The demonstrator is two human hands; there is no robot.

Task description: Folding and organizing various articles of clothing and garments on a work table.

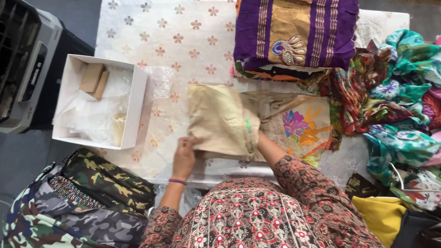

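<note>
A folded beige cloth (220, 118) lies on the white flowered table cover (174, 41) in front of me. My left hand (184, 156) grips its near left corner. My right hand is tucked under the cloth's right side, so only the wrist (265, 143) shows. Under and to the right of the folded part spreads the same beige fabric with a painted pink and orange flower (301, 126).
An open white cardboard box (138, 103) with clear plastic bags and brown card pieces stands at the left. A purple and gold folded sari (298, 32) lies at the back. Loose colourful fabrics (395, 105) pile at the right. Camouflage cloth (87, 197) lies near left, beside a grey appliance (27, 69).
</note>
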